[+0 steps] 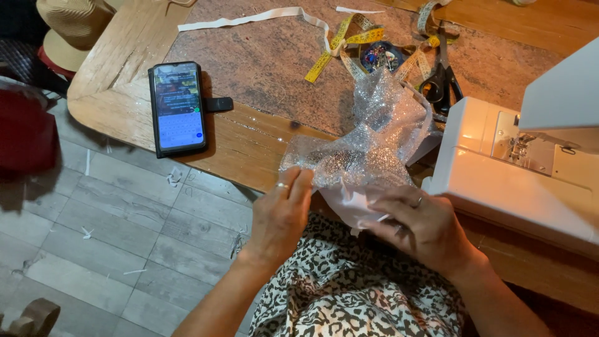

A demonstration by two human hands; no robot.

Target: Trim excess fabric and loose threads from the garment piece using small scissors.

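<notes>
You hold a piece of shiny silver sparkly fabric (365, 146) with both hands, just over the near edge of the bench (125, 81), above your lap. Your left hand (281, 215) is closed on the left edge of the fabric, pinching it between thumb and fingers. Your right hand (424, 224) is closed too, pinching the white lining (352, 206) that folds out under the sparkly side. The rest of the fabric piles up on the bench, next to the white sewing machine (518, 168) at the right edge.

To do this well, I think you should keep both pinches firm but soft, so the slippery cloth does not slide away. Pull the two edges gently apart so the fold lies flat and you can see it. Keep the sparkly side and the white side lined up.

Watch the black scissors (440, 84) and the yellow tape measure (349, 47) behind the pile; the loose cloth could catch on them, so lift it, do not drag it. The phone (178, 106) lies near the left edge, well apart from your hands.
</notes>
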